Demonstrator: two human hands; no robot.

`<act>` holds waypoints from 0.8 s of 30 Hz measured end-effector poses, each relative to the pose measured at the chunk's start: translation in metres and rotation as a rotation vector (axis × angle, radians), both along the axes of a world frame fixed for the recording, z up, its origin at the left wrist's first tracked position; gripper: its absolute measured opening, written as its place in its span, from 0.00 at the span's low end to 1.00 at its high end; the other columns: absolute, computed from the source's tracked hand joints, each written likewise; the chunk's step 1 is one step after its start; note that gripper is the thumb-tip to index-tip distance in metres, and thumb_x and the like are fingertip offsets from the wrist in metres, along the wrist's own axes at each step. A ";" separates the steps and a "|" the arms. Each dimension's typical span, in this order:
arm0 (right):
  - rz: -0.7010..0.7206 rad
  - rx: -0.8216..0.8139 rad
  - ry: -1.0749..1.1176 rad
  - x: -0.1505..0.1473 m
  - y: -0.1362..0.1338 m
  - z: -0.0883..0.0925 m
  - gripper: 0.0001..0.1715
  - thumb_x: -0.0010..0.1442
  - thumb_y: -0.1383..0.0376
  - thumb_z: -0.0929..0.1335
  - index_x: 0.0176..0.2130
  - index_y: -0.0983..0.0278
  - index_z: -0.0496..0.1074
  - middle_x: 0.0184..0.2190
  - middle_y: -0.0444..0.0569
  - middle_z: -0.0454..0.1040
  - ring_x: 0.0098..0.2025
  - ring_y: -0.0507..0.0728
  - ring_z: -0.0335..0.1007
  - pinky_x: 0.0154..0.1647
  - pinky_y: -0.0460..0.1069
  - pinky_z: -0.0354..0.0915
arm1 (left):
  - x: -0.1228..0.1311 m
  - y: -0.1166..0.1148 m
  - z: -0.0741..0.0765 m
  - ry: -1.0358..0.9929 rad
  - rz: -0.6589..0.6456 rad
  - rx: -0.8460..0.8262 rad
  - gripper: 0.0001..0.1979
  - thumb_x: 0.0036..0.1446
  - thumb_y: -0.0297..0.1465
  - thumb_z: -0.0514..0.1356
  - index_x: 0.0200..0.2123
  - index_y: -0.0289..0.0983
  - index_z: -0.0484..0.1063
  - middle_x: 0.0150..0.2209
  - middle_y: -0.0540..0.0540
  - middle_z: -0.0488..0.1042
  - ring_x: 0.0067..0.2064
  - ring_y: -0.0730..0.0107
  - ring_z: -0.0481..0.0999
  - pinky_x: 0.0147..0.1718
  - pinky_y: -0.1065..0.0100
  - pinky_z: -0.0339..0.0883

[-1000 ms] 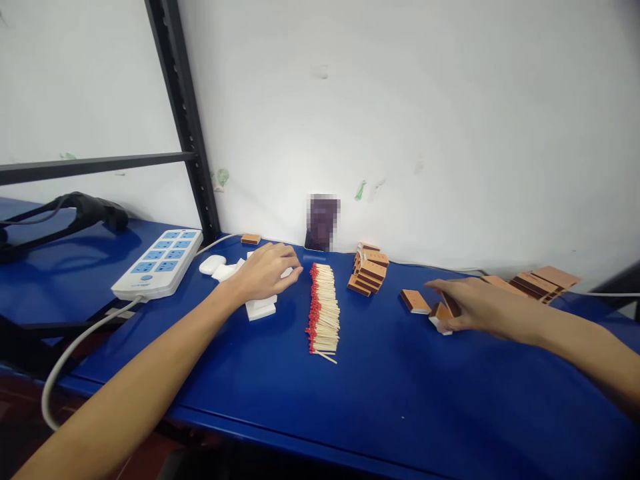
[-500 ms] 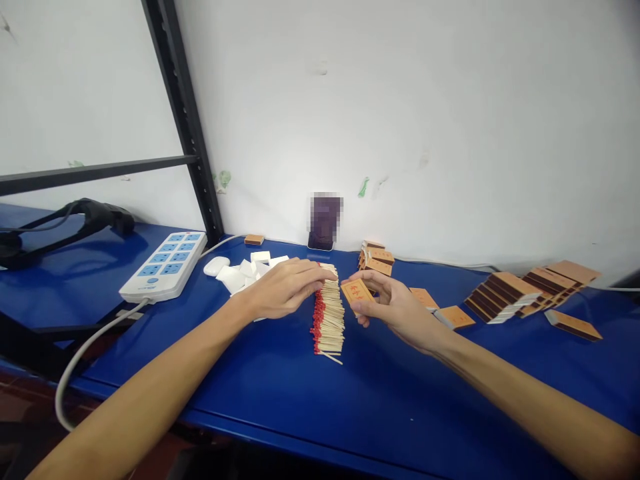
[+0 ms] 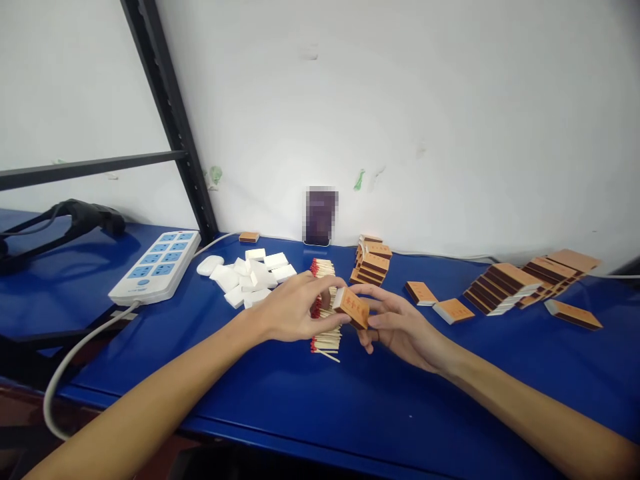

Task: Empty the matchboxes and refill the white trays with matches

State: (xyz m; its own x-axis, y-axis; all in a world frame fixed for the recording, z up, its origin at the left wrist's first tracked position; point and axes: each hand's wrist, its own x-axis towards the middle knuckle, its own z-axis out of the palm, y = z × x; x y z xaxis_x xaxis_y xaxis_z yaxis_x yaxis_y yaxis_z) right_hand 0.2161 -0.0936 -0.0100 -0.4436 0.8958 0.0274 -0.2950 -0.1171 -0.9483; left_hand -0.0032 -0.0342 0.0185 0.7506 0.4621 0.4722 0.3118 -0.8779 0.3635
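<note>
An orange matchbox (image 3: 354,307) with red print is held tilted above the blue table, its dark striking side turned up. My right hand (image 3: 400,327) grips its right end between thumb and fingers. At its left end, the thumb and forefinger of my left hand (image 3: 295,307) close on the box. Below and behind the hands lies a long row of red-tipped matches (image 3: 327,343), partly covered by my left hand. White matchbox trays (image 3: 260,275) are heaped just beyond my left hand.
Stacked matchboxes stand behind the matches (image 3: 373,263) and at the right (image 3: 500,288). Loose boxes (image 3: 453,311) lie between. A phone (image 3: 320,217) leans on the wall. A power strip (image 3: 155,267), a white case (image 3: 210,265) and a black shelf post (image 3: 175,120) are at left.
My left hand has come right and down from over the matches to the matchbox, taking its left end. The box has tilted in my right hand. The view has shifted slightly.
</note>
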 end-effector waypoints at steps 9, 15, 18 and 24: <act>-0.114 -0.170 0.154 -0.006 -0.007 0.013 0.12 0.54 0.66 0.71 0.41 0.62 0.74 0.31 0.47 0.79 0.32 0.51 0.76 0.37 0.46 0.71 | 0.007 -0.002 0.000 -0.176 0.036 -0.528 0.17 0.59 0.44 0.59 0.28 0.35 0.69 0.19 0.55 0.64 0.20 0.78 0.62 0.19 0.73 0.55; -0.196 -0.298 0.195 -0.003 -0.006 0.017 0.09 0.54 0.68 0.67 0.38 0.61 0.73 0.29 0.45 0.76 0.29 0.50 0.72 0.36 0.44 0.71 | 0.006 0.000 0.008 -0.171 -0.056 -0.663 0.22 0.64 0.43 0.52 0.23 0.36 0.67 0.21 0.53 0.65 0.22 0.78 0.60 0.21 0.72 0.55; -0.160 -0.323 0.191 -0.004 -0.006 0.013 0.06 0.57 0.64 0.68 0.36 0.63 0.72 0.26 0.44 0.74 0.25 0.49 0.68 0.31 0.43 0.69 | 0.007 0.001 0.006 -0.159 -0.053 -0.664 0.22 0.65 0.43 0.52 0.24 0.35 0.66 0.22 0.53 0.63 0.24 0.77 0.61 0.23 0.72 0.55; -0.125 -0.340 0.203 -0.010 -0.008 0.010 0.06 0.57 0.63 0.69 0.35 0.62 0.70 0.24 0.43 0.71 0.25 0.49 0.65 0.30 0.45 0.65 | 0.007 0.000 0.003 -0.089 -0.045 -0.673 0.26 0.65 0.47 0.51 0.22 0.36 0.65 0.19 0.53 0.62 0.23 0.75 0.63 0.25 0.69 0.57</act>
State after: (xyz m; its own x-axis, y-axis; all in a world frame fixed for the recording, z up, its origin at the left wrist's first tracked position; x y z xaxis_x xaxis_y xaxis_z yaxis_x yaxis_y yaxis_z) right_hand 0.2065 -0.1020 -0.0003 -0.3469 0.9155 -0.2037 -0.5038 -0.3651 -0.7829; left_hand 0.0040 -0.0342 0.0213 0.7475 0.6462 0.1538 0.2240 -0.4631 0.8575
